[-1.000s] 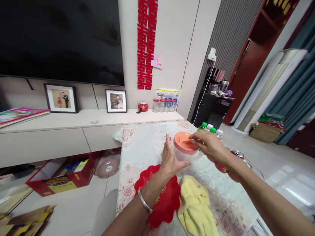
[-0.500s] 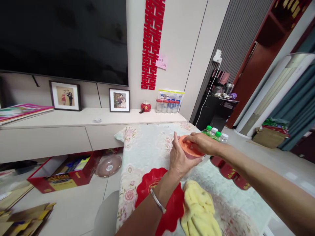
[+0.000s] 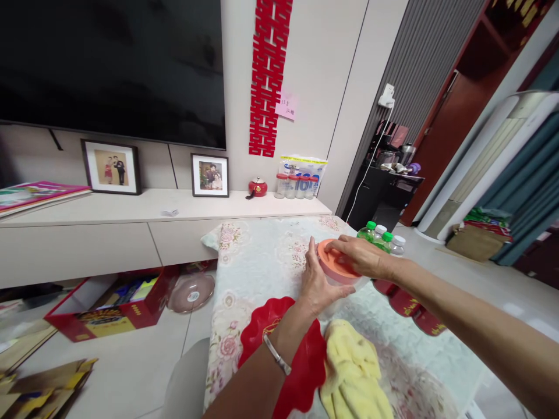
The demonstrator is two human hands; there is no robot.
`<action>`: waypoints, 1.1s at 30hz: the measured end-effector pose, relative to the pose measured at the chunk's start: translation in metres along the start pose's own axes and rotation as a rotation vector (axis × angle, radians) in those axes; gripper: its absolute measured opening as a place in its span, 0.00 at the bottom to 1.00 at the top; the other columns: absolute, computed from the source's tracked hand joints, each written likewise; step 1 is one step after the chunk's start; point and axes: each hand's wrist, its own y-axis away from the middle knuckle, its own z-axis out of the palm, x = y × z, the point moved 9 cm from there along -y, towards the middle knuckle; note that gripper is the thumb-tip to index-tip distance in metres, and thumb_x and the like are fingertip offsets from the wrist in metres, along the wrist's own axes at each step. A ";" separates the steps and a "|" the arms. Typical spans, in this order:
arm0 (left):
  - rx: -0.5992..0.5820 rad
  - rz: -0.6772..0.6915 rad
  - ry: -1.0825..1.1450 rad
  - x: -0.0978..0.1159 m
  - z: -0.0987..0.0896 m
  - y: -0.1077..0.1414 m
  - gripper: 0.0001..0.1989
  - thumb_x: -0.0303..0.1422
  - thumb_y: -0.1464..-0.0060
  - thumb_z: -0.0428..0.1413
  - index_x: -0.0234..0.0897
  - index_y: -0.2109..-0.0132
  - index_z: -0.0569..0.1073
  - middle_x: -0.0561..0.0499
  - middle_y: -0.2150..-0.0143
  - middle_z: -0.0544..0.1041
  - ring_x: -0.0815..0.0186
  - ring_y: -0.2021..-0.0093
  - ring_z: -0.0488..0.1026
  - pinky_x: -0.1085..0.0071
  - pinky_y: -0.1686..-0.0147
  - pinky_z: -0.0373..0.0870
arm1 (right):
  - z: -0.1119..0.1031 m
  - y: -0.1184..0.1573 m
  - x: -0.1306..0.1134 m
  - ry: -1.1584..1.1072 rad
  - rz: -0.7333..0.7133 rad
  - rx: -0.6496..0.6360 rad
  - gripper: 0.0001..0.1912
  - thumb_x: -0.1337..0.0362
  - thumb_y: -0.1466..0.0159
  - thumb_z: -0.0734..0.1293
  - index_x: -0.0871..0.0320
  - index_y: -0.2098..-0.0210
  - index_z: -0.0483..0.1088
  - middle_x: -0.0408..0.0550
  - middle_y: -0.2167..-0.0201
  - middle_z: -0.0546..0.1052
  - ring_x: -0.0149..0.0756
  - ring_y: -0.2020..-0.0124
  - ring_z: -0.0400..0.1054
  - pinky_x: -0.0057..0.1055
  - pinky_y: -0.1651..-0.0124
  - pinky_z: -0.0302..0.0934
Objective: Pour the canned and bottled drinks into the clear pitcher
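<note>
A round orange lid [image 3: 332, 265] sits on a clear container [image 3: 336, 299] on the cloth-covered table. My left hand [image 3: 318, 285] curves round the container's near left side, fingers up by the lid's edge and thumb along the front. From the right, my right hand [image 3: 358, 256] grips the top of the lid with bent fingers; its fingertips are partly hidden. Below my left forearm lies a red scalloped tray [image 3: 305, 361]. A yellow cloth [image 3: 353, 366] lies bunched to the right of the tray.
Green- and white-capped bottles [image 3: 379, 235] and several red cans [image 3: 404, 301] stand right of my hands. Behind the table, a white cabinet [image 3: 183, 209] carries framed photos, a red pot [image 3: 257, 187] and red-lidded jars [image 3: 297, 186]. A red box [image 3: 105, 308] lies on the floor.
My left thumb has shifted slightly lower on the container, showing more of the lid's side. My right hand stays on the lid. The view has moved slightly.
</note>
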 end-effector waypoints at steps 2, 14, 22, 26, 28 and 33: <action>0.029 0.008 -0.008 -0.001 0.001 0.000 0.73 0.33 0.69 0.77 0.38 0.25 0.39 0.29 0.27 0.60 0.39 0.26 0.61 0.45 0.29 0.61 | 0.001 0.001 0.002 -0.023 0.017 0.009 0.21 0.71 0.32 0.63 0.52 0.42 0.74 0.52 0.52 0.77 0.39 0.54 0.73 0.30 0.52 0.62; 0.079 -0.166 -0.307 0.006 -0.002 0.004 0.64 0.39 0.67 0.75 0.41 0.29 0.47 0.35 0.32 0.70 0.40 0.33 0.72 0.43 0.33 0.64 | 0.005 0.003 0.005 0.010 0.241 0.075 0.16 0.66 0.27 0.63 0.55 0.41 0.72 0.51 0.54 0.78 0.39 0.57 0.75 0.34 0.55 0.67; 0.090 -0.152 -0.387 0.000 -0.002 0.001 0.63 0.39 0.68 0.74 0.43 0.30 0.46 0.34 0.30 0.67 0.40 0.33 0.72 0.40 0.31 0.60 | 0.010 0.001 0.006 0.049 0.304 0.104 0.16 0.59 0.27 0.67 0.58 0.43 0.73 0.52 0.53 0.78 0.39 0.57 0.75 0.40 0.54 0.71; 0.107 -0.102 -0.433 0.003 -0.001 0.000 0.60 0.38 0.67 0.74 0.44 0.32 0.47 0.34 0.29 0.66 0.41 0.29 0.67 0.38 0.31 0.57 | 0.006 -0.001 0.007 0.003 0.149 0.099 0.20 0.69 0.29 0.62 0.57 0.40 0.75 0.56 0.56 0.77 0.40 0.61 0.73 0.34 0.58 0.63; 0.108 -0.095 -0.439 0.005 0.001 0.001 0.60 0.37 0.67 0.74 0.44 0.33 0.47 0.34 0.29 0.66 0.42 0.29 0.66 0.38 0.32 0.57 | 0.004 0.000 0.009 -0.036 0.068 0.096 0.21 0.69 0.30 0.62 0.55 0.40 0.76 0.54 0.56 0.77 0.40 0.61 0.72 0.33 0.58 0.62; 0.117 -0.089 -0.458 0.010 0.003 0.003 0.60 0.36 0.66 0.75 0.44 0.33 0.47 0.34 0.29 0.66 0.42 0.28 0.65 0.37 0.32 0.55 | 0.000 0.000 0.015 -0.153 -0.102 0.111 0.18 0.66 0.31 0.64 0.51 0.47 0.80 0.49 0.60 0.76 0.38 0.62 0.71 0.32 0.56 0.63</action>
